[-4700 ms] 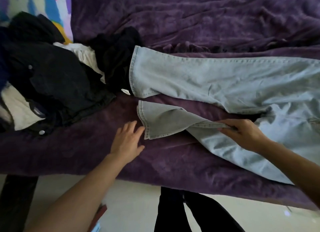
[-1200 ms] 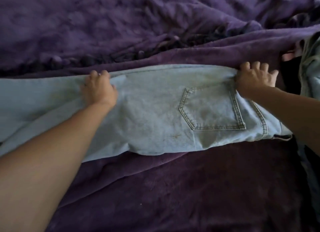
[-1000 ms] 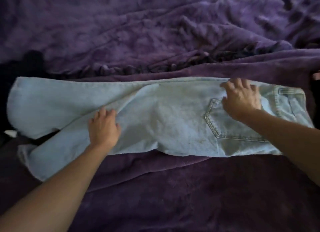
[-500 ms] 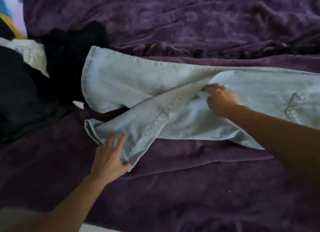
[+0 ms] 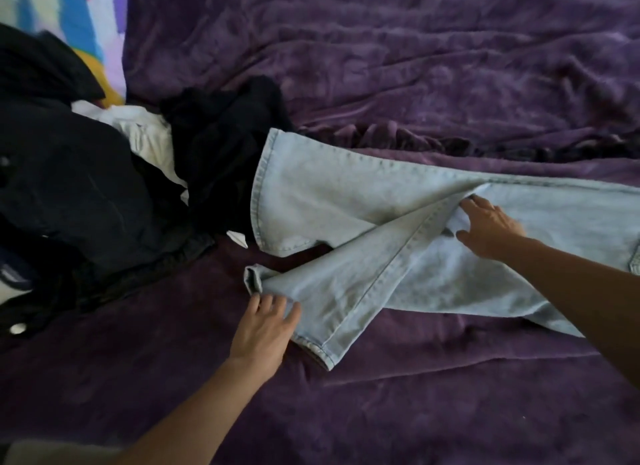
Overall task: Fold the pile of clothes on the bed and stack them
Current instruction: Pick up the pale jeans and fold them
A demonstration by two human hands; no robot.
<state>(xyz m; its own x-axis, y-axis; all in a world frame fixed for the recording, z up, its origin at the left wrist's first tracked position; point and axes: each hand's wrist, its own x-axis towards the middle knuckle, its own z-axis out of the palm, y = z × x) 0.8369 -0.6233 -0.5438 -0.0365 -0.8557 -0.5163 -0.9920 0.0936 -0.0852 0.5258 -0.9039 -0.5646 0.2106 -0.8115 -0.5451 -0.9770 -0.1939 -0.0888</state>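
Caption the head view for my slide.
Left hand and right hand touch light blue denim jeans on a purple plush blanket.

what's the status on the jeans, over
Left hand open, touching near leg hem. Right hand open, flat on jeans. Legs splayed, not aligned. Dark pile against far hem.

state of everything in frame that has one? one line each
jeans: flat on the bed, legs splayed apart, near hem curled over, not yet folded
left hand: open, fingers on the near leg's hem
right hand: open, fingers spread, pressing where the legs part
dark clothes pile: unfolded heap, touching the far hem
white garment: crumpled, partly buried in the heap
purple blanket: spread out, wrinkled
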